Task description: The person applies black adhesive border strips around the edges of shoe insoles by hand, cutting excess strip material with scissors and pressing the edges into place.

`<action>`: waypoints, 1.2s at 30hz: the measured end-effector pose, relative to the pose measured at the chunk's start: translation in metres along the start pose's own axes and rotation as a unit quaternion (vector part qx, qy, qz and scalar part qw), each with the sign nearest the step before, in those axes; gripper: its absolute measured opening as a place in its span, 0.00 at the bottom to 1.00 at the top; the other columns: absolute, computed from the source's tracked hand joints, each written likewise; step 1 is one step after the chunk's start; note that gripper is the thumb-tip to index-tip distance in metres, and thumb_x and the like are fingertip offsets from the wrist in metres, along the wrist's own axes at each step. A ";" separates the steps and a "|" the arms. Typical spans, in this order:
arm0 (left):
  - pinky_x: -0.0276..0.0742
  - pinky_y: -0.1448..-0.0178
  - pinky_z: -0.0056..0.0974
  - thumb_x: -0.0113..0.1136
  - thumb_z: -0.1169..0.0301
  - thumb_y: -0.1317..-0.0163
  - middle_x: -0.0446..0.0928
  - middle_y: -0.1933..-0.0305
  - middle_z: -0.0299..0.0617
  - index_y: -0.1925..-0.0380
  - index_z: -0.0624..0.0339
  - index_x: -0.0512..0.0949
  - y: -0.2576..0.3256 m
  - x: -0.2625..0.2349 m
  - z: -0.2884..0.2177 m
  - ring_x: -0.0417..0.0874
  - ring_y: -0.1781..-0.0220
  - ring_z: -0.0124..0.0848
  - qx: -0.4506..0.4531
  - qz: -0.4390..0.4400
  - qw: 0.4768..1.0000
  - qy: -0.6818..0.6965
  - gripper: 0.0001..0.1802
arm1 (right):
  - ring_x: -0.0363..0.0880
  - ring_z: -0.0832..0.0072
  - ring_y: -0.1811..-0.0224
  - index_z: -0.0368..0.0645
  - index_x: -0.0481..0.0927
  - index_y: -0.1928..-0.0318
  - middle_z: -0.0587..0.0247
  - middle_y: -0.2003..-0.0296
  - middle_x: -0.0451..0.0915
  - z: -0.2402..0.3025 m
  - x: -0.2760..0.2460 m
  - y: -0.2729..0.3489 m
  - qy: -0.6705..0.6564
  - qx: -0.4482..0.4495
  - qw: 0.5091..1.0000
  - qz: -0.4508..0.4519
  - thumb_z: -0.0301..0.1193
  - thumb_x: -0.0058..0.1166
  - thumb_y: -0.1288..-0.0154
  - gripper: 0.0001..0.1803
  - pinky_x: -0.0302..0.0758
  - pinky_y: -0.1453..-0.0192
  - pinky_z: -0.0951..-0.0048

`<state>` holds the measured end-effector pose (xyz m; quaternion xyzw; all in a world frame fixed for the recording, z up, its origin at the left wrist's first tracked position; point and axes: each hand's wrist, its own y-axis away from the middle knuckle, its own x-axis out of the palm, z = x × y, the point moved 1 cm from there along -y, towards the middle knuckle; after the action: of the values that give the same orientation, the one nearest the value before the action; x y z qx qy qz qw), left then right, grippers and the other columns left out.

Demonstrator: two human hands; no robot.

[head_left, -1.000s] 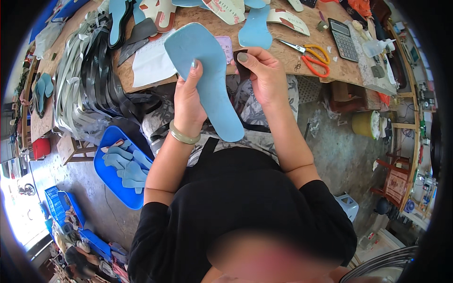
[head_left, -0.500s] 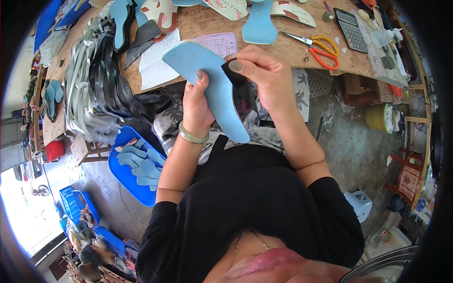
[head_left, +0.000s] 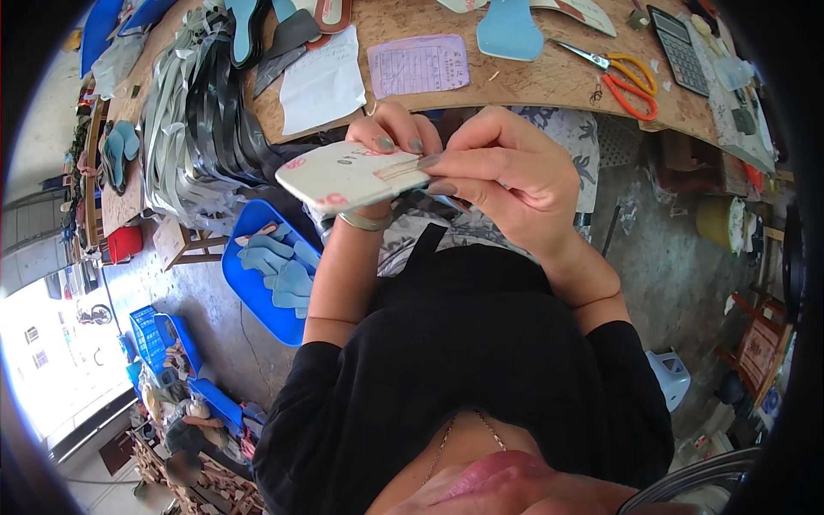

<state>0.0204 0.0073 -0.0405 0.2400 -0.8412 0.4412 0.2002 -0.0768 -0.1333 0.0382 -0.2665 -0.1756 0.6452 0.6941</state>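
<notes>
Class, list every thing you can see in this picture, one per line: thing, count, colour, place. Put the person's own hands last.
insole: one, white underside with red marks, held in both hands
scissors: one, orange handles, on the workbench, right
calculator: one, dark, bench's far right
paper slip: one, pale purple, bench centre
white sheet: one, left of the slip
blue insole: one, bench's far edge
strap pile: grey and black, bench's left end
blue tray: one, holding blue cut pieces, on the floor
left hand: behind the insole
right hand: pinching its right end
</notes>
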 end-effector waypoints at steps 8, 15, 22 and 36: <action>0.76 0.61 0.30 0.69 0.63 0.44 0.74 0.62 0.36 0.62 0.44 0.80 -0.011 0.002 -0.018 0.74 0.67 0.32 -0.034 0.057 0.997 -0.037 0.11 | 0.76 0.77 0.71 0.42 0.86 0.65 0.67 0.70 0.78 -0.003 0.005 -0.002 0.039 -0.059 0.997 -0.002 0.19 0.69 0.56 0.14 0.72 0.71 0.79; 0.78 0.61 0.39 0.61 0.63 0.37 0.72 0.63 0.45 0.62 0.54 0.76 -0.011 -0.005 -0.006 0.78 0.63 0.42 0.022 0.082 0.996 -0.031 0.10 | 0.77 0.75 0.67 0.41 0.84 0.68 0.65 0.69 0.78 -0.008 0.003 -0.004 -0.074 0.045 0.995 -0.054 0.19 0.68 0.54 0.10 0.73 0.65 0.76; 0.77 0.54 0.44 0.63 0.65 0.39 0.72 0.65 0.45 0.64 0.54 0.74 0.004 -0.001 -0.003 0.77 0.61 0.41 0.002 -0.089 0.983 -0.161 0.09 | 0.75 0.71 0.68 0.43 0.84 0.66 0.66 0.70 0.77 -0.022 -0.004 -0.007 0.129 -0.071 0.985 -0.091 0.22 0.69 0.55 0.12 0.70 0.64 0.74; 0.61 0.28 0.44 0.60 0.51 0.37 0.61 0.31 0.44 0.33 0.64 0.56 0.001 0.036 0.011 0.64 0.31 0.37 -0.189 -0.243 0.946 -0.104 0.41 | 0.75 0.76 0.65 0.36 0.83 0.67 0.66 0.69 0.79 -0.044 -0.024 -0.031 0.078 -0.018 0.997 -0.020 0.23 0.66 0.48 0.08 0.70 0.61 0.76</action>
<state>-0.0103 -0.0094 -0.0273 0.4395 -0.8416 0.1847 0.2539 -0.0286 -0.1644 0.0241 -0.3247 -0.1380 0.6053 0.7135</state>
